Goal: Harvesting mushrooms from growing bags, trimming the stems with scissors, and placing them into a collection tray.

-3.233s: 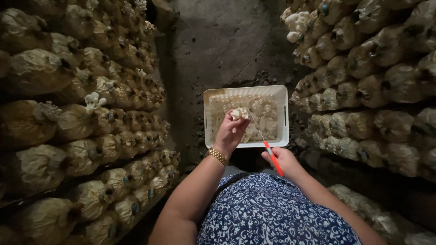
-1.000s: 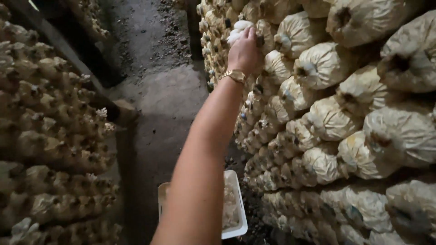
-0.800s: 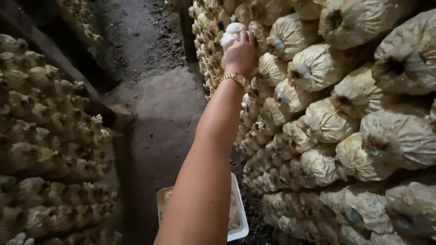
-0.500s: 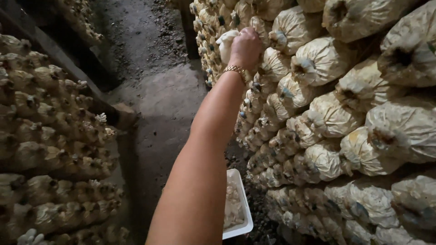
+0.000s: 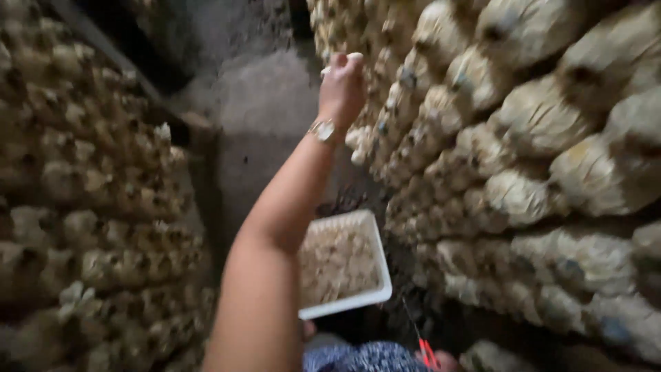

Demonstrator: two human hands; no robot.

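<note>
Left hand at stacked bags, right wall.
Left hand (image 5: 342,86) closed around a pale mushroom (image 5: 339,63) beside the bags (image 5: 441,117); right hand (image 5: 441,359) barely visible, grip indeterminate; white tray (image 5: 380,275) below.

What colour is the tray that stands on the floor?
White; the tray shows best in the head view, below the left hand.

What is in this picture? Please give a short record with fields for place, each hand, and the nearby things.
Place: narrow aisle between stacked mushroom bags
Left hand: raised to the right stack, fingers closed on a pale mushroom
Wrist: gold watch
Right hand: low at the picture's edge, holding an orange-handled tool
Floor: white tray of picked mushrooms
</note>
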